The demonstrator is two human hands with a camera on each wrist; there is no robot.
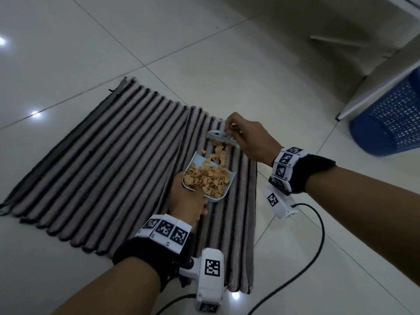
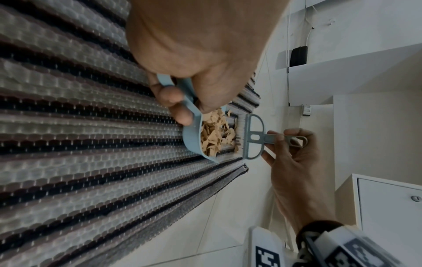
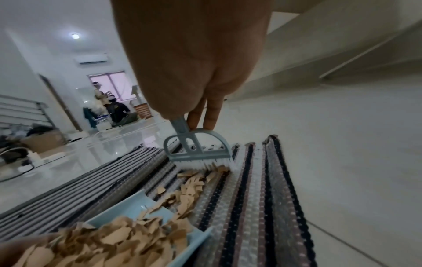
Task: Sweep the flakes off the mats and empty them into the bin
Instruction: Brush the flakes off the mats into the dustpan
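Two striped mats lie side by side on the tiled floor. My left hand grips the handle of a pale blue dustpan resting on the right mat; the dustpan is heaped with tan flakes. My right hand pinches the handle of a small blue brush, whose white bristles touch the mat just beyond the pan mouth. A loose trail of flakes lies between the brush and the pan.
A blue mesh bin stands at the right, beside white furniture. Black cables trail over the tiles near my right wrist. People sit far off across the room.
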